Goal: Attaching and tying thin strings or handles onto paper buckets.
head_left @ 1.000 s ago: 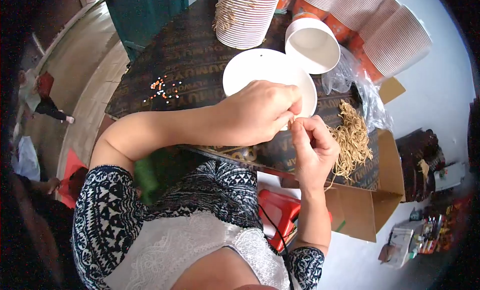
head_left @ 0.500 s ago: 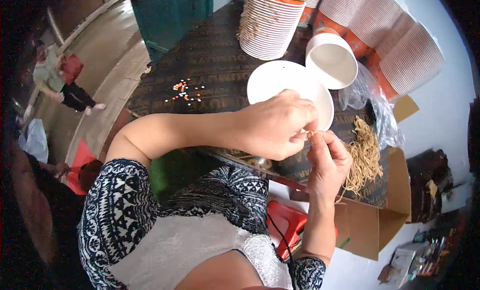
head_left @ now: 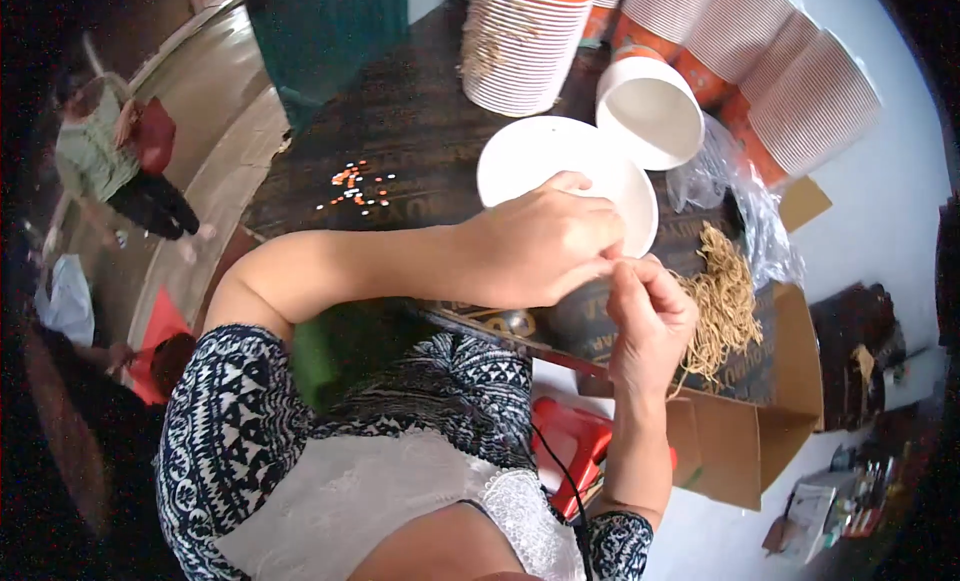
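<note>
Above the near rim of a white bowl (head_left: 505, 166), my left hand (head_left: 545, 246) reaches across with its thumb and fingers pinched together. Its fingertips almost meet those of my right hand (head_left: 655, 326), also closed in a pinch. Between them runs a thin tan cord, mostly hidden by the fingers; a strand shows beside my right wrist. To the right of that hand lies a loose pile of tan cords (head_left: 728, 306) on the dark table. Several small orange and white beads (head_left: 355, 186) are scattered at the left of the tabletop.
A tall stack of paper tubs (head_left: 525, 51) stands at the back, with cords over its side. One white tub (head_left: 652, 116) lies tipped behind the bowl, near clear plastic wrap (head_left: 765, 231) and more stacks. A cardboard box (head_left: 745, 431) adjoins the table's right edge. Another person (head_left: 125, 161) is at far left.
My fingertips have drawn slightly apart, the left hand shifting a little to the left. The view has moved slightly, and the person at far left has come a bit nearer.
</note>
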The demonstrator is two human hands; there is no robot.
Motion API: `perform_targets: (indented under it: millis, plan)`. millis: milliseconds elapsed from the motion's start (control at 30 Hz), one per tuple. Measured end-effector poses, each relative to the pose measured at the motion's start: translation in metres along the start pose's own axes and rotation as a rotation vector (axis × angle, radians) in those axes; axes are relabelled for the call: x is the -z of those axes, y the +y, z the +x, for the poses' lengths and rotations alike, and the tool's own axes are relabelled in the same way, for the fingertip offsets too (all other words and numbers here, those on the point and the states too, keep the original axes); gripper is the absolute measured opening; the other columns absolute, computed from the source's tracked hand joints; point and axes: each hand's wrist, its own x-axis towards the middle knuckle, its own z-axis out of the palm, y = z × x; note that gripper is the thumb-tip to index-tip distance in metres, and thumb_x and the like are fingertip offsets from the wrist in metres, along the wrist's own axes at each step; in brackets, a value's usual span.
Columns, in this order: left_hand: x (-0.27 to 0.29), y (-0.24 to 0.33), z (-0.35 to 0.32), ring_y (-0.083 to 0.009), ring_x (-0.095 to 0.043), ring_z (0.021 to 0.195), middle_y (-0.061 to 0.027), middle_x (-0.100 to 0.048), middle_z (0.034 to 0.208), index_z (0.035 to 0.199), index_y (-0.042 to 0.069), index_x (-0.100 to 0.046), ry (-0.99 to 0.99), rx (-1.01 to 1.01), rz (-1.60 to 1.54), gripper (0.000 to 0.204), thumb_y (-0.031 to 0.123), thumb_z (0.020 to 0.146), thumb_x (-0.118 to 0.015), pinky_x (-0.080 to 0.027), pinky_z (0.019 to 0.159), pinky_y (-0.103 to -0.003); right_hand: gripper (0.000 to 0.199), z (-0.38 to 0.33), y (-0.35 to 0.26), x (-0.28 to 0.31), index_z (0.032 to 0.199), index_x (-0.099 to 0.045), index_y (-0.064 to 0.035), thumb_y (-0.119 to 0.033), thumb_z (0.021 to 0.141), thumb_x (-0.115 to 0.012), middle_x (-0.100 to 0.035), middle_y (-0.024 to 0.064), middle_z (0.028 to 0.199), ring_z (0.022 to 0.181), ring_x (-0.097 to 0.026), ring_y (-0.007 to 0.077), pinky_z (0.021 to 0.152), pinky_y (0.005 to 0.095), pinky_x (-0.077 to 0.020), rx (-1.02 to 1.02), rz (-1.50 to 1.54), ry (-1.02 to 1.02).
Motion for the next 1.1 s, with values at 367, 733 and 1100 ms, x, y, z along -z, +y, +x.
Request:
perform_targets:
  millis: [367,733,1100]
  plan:
    - [0.011,0.006,0.003,-0.0293,-0.062,0.074,-0.0086,-0.059,0.074,0.081,0.004,-0.056,-0.073,0.145,0.023,0.008,0.0,0.078,-0.063,-0.04,0.101,-0.05,0.008,-0.002,0.004,-0.001,0.089,-0.068,0.0017,0.003,0.082,-0.068,-0.055,0.0031,0.072,0.063,-0.048,0.0082,0.057,0.0221,-0.038,0.237,-0.205,0.066]
    - [0.018,0.008,0.005,-0.0299,-0.061,0.075,-0.0112,-0.059,0.074,0.08,0.003,-0.054,-0.128,0.265,0.048,0.006,0.003,0.08,-0.061,-0.047,0.081,-0.041,0.019,-0.029,-0.016,0.023,0.088,-0.067,-0.006,-0.002,0.071,-0.072,-0.047,0.0045,0.068,0.067,-0.043,0.0245,0.064,0.0368,-0.0332,0.689,-0.947,0.071]
    - [0.029,-0.005,0.017,-0.016,-0.058,0.076,-0.0092,-0.063,0.081,0.069,0.0,-0.055,-0.379,0.504,-0.324,0.011,0.003,0.079,-0.057,-0.047,0.072,-0.029,0.008,-0.012,0.025,0.019,0.083,-0.067,-0.0062,-0.001,0.077,-0.067,-0.057,0.0057,0.066,0.062,-0.047,0.0239,0.063,0.0361,-0.0351,0.512,-0.678,-0.026]
